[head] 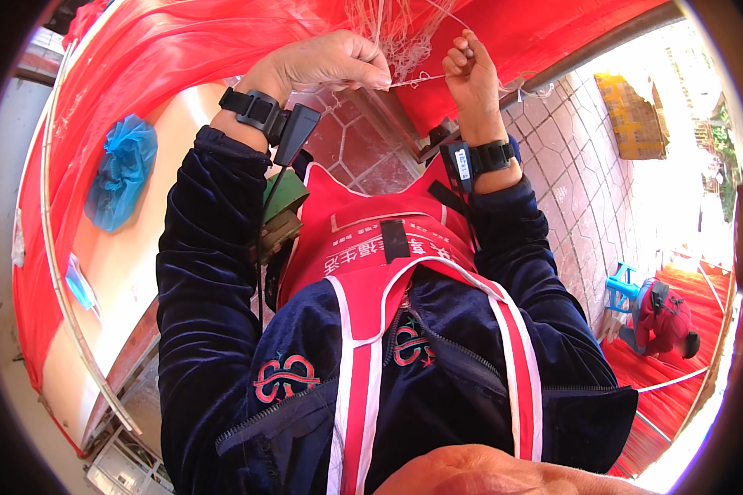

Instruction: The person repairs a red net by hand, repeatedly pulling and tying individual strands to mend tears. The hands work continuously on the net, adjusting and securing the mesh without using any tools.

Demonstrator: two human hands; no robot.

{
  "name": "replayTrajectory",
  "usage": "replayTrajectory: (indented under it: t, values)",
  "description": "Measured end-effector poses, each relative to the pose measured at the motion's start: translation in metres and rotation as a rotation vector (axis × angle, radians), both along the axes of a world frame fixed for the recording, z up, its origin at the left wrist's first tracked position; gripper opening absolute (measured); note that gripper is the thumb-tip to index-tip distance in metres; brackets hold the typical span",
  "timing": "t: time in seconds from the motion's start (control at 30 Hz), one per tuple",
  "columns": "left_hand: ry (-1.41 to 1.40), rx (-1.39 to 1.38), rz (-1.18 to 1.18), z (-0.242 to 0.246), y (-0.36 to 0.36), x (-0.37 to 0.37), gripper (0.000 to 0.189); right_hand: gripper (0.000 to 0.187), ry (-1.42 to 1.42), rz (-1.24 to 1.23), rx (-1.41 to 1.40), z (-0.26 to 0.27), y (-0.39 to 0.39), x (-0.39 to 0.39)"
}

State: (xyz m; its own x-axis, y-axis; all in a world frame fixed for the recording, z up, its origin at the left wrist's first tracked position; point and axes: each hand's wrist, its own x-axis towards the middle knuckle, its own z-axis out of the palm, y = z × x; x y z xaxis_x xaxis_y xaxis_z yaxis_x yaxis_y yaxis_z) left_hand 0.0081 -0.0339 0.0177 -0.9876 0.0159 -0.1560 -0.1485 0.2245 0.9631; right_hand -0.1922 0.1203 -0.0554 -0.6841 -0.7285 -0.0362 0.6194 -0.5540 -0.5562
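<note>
My left hand (337, 62) pinches a thin white cord (416, 81) between thumb and fingertips. From there the cord runs to my right hand (472, 68), whose curled fingers hold its other stretch. A small loop or knot shows along it between the hands. Another strand (449, 13) rises from my right fingertips towards the top edge. Just beyond my hands hangs a bundle of loose white netting (402, 37), in front of red fabric (235, 31). Both wrists carry black strapped devices.
A blue plastic bag (122, 173) lies on a pale board (161, 133) at left, near a bent cane strip (48, 204). A cardboard box (631, 117) sits on tiles at right. Lower right, a person in red (662, 318) bends beside a blue stool (621, 288).
</note>
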Motion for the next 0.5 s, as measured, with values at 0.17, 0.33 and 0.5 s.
replayTrajectory:
  t: [0.17, 0.33, 0.5]
  values:
    - [-0.005, 0.108, 0.075, -0.005, -0.006, -0.004, 0.018, 0.028, 0.211, 0.255, 0.132, -0.002, 0.002, 0.028]
    - [0.103, 0.255, 0.148, -0.009, -0.011, -0.005, 0.024, 0.035, 0.423, 0.449, 0.067, -0.008, 0.011, 0.054]
    - [0.107, 0.267, 0.159, -0.01, -0.013, -0.005, 0.02, 0.025, 0.618, 0.494, 0.222, -0.002, 0.013, 0.056]
